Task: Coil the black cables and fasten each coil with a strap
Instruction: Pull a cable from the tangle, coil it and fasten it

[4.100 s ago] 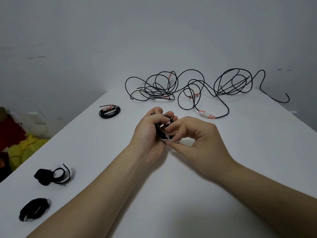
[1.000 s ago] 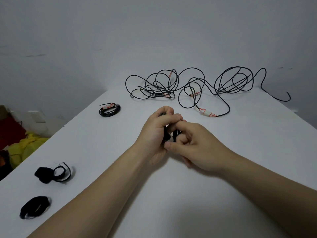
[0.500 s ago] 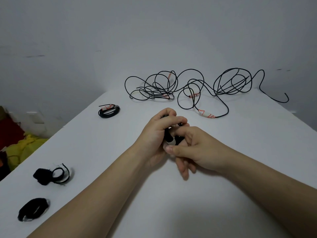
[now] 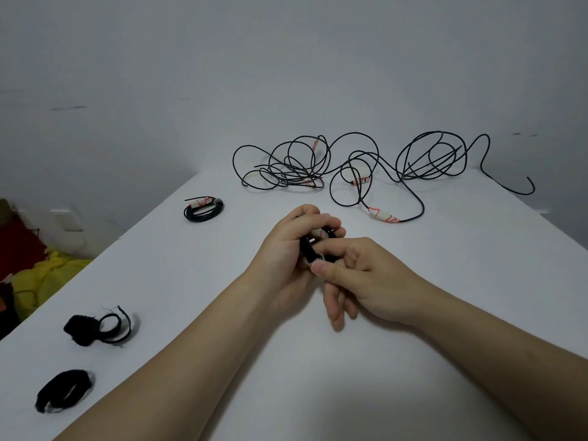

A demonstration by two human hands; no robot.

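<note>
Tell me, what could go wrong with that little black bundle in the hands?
1. The small coil is only pinched between the left hand and the right hand. If the fingers slip before it is strapped, it may spring open.
2. The loose cables at the far side are tangled, so pulling one out could drag or knot the others.

left grip (image 4: 284, 249), right grip (image 4: 366, 272) on black coil (image 4: 307, 249), tangled cables (image 4: 288, 176) behind
</note>
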